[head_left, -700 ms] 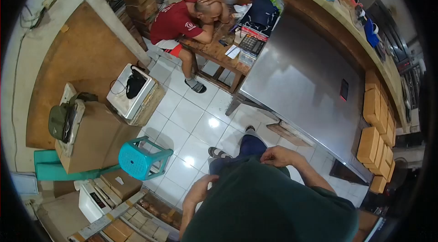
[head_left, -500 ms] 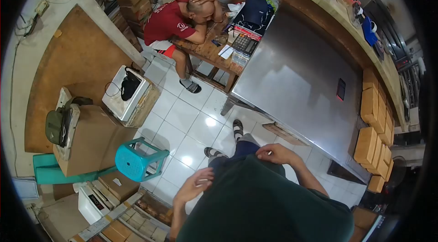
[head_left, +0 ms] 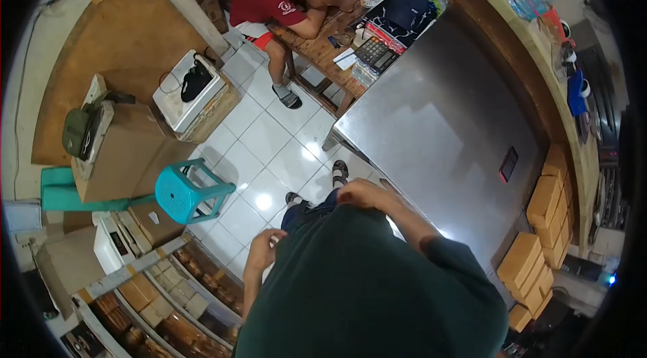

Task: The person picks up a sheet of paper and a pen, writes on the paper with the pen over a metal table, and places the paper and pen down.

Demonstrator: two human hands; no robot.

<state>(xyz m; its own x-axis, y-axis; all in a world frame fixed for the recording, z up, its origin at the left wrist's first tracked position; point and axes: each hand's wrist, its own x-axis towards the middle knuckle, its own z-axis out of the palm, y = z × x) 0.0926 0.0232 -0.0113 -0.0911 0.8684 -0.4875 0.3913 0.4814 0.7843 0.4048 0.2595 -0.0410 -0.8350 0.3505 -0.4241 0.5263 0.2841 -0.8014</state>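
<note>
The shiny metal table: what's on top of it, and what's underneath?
A dark phone-like device lies on the metal table. Underneath, one leg shows; its top hides most of the rest.

The bare left hand (head_left: pixel 264 250) hangs at the left of the dark-green-clad torso (head_left: pixel 364 277), its fingers loosely curled. The bare right hand (head_left: pixel 360 193) sits farther forward at the front of the waist, back upward — its fingertips hidden — and the bent right forearm (head_left: pixel 403 218) slants in from the near right (the left forearm (head_left: pixel 252 284) shows less).
</note>
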